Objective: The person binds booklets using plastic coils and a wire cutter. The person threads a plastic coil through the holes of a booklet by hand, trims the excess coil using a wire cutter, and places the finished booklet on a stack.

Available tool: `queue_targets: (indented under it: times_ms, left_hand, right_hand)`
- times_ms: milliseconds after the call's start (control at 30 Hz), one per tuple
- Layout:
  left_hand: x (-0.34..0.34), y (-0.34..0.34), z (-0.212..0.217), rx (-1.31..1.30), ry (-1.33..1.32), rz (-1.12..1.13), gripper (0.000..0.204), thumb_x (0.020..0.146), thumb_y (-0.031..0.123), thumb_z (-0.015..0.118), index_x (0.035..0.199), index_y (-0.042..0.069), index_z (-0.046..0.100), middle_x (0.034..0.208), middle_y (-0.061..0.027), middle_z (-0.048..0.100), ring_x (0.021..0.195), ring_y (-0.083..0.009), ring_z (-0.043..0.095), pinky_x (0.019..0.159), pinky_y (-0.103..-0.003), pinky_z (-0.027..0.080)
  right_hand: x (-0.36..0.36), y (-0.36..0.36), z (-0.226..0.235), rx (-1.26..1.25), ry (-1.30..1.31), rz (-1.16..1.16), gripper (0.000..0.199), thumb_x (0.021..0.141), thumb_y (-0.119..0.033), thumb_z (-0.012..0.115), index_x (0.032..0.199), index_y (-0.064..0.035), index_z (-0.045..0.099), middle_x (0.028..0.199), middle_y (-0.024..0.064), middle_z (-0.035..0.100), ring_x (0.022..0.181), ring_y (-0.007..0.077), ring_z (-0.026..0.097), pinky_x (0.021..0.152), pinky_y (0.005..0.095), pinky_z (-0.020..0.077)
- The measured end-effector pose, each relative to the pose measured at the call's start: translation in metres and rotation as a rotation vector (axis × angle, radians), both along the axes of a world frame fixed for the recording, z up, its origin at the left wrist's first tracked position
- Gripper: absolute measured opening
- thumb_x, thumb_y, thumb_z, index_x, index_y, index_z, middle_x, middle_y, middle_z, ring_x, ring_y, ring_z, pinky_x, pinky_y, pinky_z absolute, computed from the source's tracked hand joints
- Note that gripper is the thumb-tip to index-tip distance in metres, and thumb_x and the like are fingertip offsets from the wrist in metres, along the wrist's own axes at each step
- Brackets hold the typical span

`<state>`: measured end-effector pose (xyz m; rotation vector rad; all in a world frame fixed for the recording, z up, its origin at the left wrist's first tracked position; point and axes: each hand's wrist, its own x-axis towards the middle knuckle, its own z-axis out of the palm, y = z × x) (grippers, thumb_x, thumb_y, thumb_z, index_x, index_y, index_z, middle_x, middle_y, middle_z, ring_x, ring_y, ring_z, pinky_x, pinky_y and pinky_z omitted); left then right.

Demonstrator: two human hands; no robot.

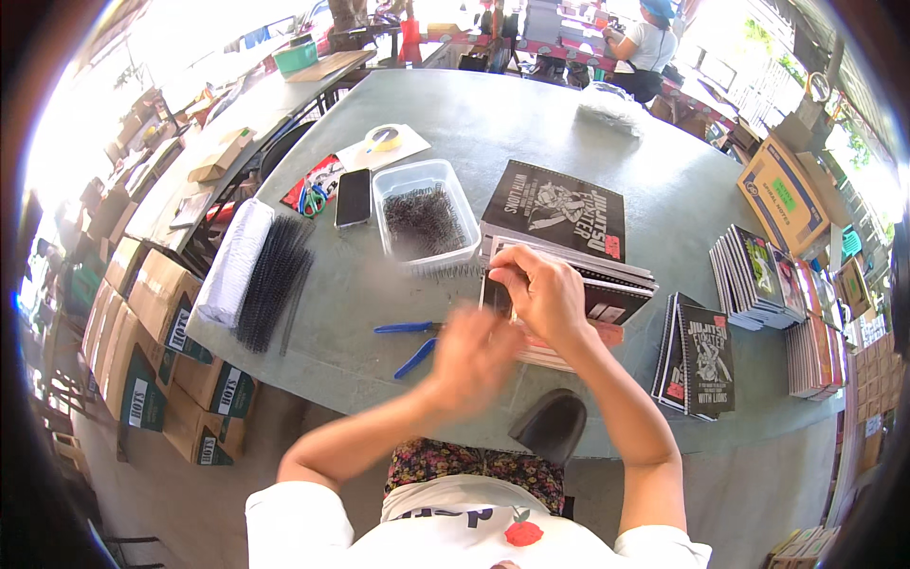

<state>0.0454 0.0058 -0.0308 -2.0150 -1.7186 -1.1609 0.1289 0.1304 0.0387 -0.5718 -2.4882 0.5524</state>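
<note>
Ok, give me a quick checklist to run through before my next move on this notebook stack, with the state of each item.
1. Right hand on the notebook stack: ok, fingers rest on its left edge.
2. Left hand steady: not ok, motion-blurred.
3. Left hand's hold: cannot tell, blur hides it.
4. Blue-handled pliers within reach: ok, lying left of that hand.
5. Clear tub supplied: ok, dark wire pieces inside.
6. Black binding coils available: ok, piled at the table's left edge.
</note>
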Motion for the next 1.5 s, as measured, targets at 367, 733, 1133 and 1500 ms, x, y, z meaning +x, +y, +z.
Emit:
queue_targets:
  times_ms: [367, 733, 1133, 1500]
  left_hand:
    - [-0.009, -0.002, 0.053, -0.013, -0.365, 0.095, 0.035, 0.073, 0.000, 0.066, 0.107, 0.008, 0.064, 0.091, -0.0089, 0.061, 0.084, -0.0262, 0.056, 0.072, -0.036, 0.048]
    - [-0.019, -0.001, 0.042, -0.151, -0.045, -0.052, 0.029, 0.070, 0.002, 0.068, 0.098, 0.011, 0.068, 0.081, -0.0082, 0.060, 0.078, -0.0236, 0.057, 0.067, -0.034, 0.048]
    - [-0.022, 0.017, 0.067, 0.583, -0.327, 0.286, 0.025, 0.071, 0.000, 0.073, 0.095, 0.005, 0.068, 0.085, -0.0087, 0.058, 0.079, -0.0242, 0.057, 0.073, -0.034, 0.047]
    - [-0.003, 0.028, 0.111, 0.281, 0.212, -0.014, 0.025, 0.072, -0.001, 0.069, 0.097, 0.002, 0.067, 0.081, -0.0064, 0.060, 0.076, -0.0207, 0.055, 0.065, -0.030, 0.046]
  right_hand:
    - [0.072, 0.020, -0.001, 0.246, 0.003, -0.114, 0.012, 0.082, -0.019, 0.063, 0.087, -0.0081, 0.065, 0.075, 0.0070, 0.067, 0.073, 0.0261, 0.063, 0.068, 0.0373, 0.0490]
    - [0.061, 0.017, -0.012, 0.155, 0.152, -0.017, 0.015, 0.081, -0.012, 0.059, 0.093, -0.0118, 0.067, 0.076, 0.0032, 0.069, 0.068, 0.0223, 0.064, 0.065, 0.0339, 0.0482]
    - [0.066, 0.006, -0.012, 0.308, -0.009, -0.110, 0.023, 0.076, -0.012, 0.063, 0.098, -0.0095, 0.063, 0.081, 0.0042, 0.065, 0.077, 0.0197, 0.062, 0.069, 0.0323, 0.0454]
    - [0.104, 0.039, -0.007, 0.038, 0.188, -0.203, 0.021, 0.078, -0.017, 0.068, 0.095, -0.0036, 0.068, 0.083, 0.0104, 0.068, 0.077, 0.0269, 0.065, 0.071, 0.0372, 0.0501]
